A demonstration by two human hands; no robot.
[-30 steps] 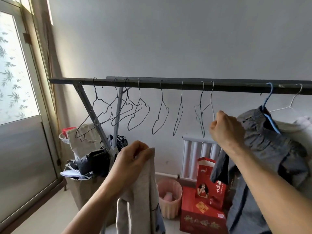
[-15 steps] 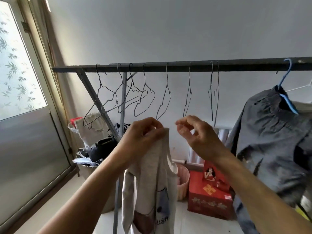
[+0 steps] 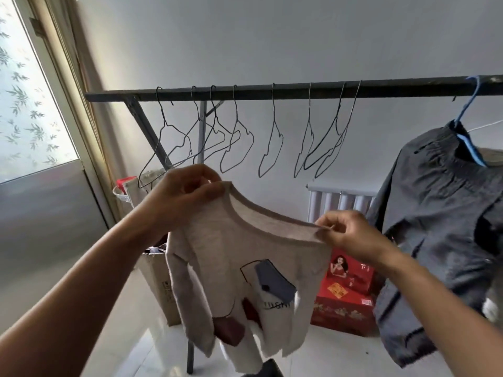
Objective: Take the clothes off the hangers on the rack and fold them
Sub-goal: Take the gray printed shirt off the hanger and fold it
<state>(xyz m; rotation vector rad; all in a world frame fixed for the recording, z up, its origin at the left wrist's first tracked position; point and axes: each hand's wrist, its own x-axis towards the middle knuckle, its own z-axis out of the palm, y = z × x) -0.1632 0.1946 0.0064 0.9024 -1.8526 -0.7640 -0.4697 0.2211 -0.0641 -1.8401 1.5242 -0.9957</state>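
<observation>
Two hands hold one garment up in front of us: a beige long-sleeve top [image 3: 231,257], off its hanger, spread by the neckline, lower than the rack bar [image 3: 299,90] & on our side of it. Our left hand [image 3: 185,197] grips one end of the collar, fingers [image 3: 209,190] curled round the cloth at the shoulder. Our right hand [image 3: 351,235] pinches the other end, thumb & fingertips closed on the collar edge, remaining fingers bent. The neckline sags in a curve btwn the two grips. Both sleeves hang down at the sides; the hem dangles above the white floor [image 3: 130,338], not touching. The front shows a print: blue-grey patch, dark red patches, some lettering too blurred to read.

Behind, approx eight bare wire hangers [image 3: 273,110] hang along the bar, the left ones bunched & overlapping near the rack's upright post [image 3: 202,137]. At the right end a blue hanger [image 3: 472,149] carries a dark grey garment [image 3: 435,213], just beside our right wrist; can't tell whether they touch.

Past the rack, against the wall: a white radiator [image 3: 340,202], a red gift box [image 3: 343,311] on the floor w/ a red bag [image 3: 351,270] on top, & a cardboard box [image 3: 158,278] partly hidden by the top. A frosted glass door [image 3: 30,110] w/ leaf pattern stands at far left.
</observation>
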